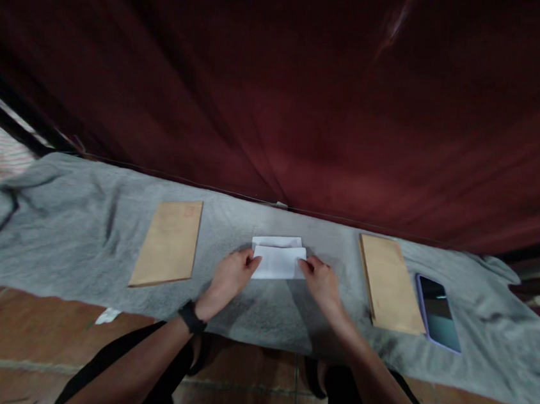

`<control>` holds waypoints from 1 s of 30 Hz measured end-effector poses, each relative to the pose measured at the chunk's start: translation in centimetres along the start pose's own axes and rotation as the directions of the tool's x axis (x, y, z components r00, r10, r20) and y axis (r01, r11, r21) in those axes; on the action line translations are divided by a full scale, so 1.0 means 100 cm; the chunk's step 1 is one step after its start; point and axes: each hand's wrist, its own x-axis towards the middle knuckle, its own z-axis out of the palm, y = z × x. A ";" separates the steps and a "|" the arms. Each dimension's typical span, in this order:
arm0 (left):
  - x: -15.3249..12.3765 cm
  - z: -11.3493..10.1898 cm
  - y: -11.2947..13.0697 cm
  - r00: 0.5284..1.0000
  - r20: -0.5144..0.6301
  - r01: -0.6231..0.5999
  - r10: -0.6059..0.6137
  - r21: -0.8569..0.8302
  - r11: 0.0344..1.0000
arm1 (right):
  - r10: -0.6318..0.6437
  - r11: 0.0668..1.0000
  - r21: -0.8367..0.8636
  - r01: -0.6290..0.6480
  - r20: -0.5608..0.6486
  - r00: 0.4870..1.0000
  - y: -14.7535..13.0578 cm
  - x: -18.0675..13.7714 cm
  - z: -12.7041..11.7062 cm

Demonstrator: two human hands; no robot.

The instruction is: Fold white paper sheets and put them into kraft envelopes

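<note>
A folded sheet of white paper [279, 264] is held level between my two hands, above a grey cloth [258, 316]. My left hand [233, 278] pinches its left edge, thumb on top. At the right edge, my right hand [323, 283] grips the same paper between thumb and fingers. Just behind it shows another white paper strip [276, 241]; whether it is part of the same sheet I cannot tell. To the left lies a brown envelope [169, 243] with a small red stamp mark. On the right rests a stack of brown envelopes [391, 282].
A phone [439, 313] in a purple case lies beside the right-hand envelopes. Dark red fabric [280, 100] hangs along the cloth's far edge. Brown floor tiles [29, 331] run along the near side, with a white scrap [107, 316] on them.
</note>
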 end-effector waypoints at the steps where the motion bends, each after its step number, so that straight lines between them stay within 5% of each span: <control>1: 0.001 -0.001 0.003 1.000 0.003 0.021 -0.021 0.033 0.999 | 0.018 0.999 -0.028 -0.018 -0.002 1.000 -0.003 0.001 0.000; 10: 0.016 0.004 0.007 0.995 -0.011 0.103 -0.103 0.195 0.975 | 0.093 0.989 -0.113 -0.095 -0.025 0.995 -0.021 0.009 0.000; 30: 0.024 0.014 0.009 0.993 -0.065 0.116 -0.102 0.255 0.960 | 0.007 0.971 -0.234 -0.042 -0.149 0.989 -0.020 0.011 0.013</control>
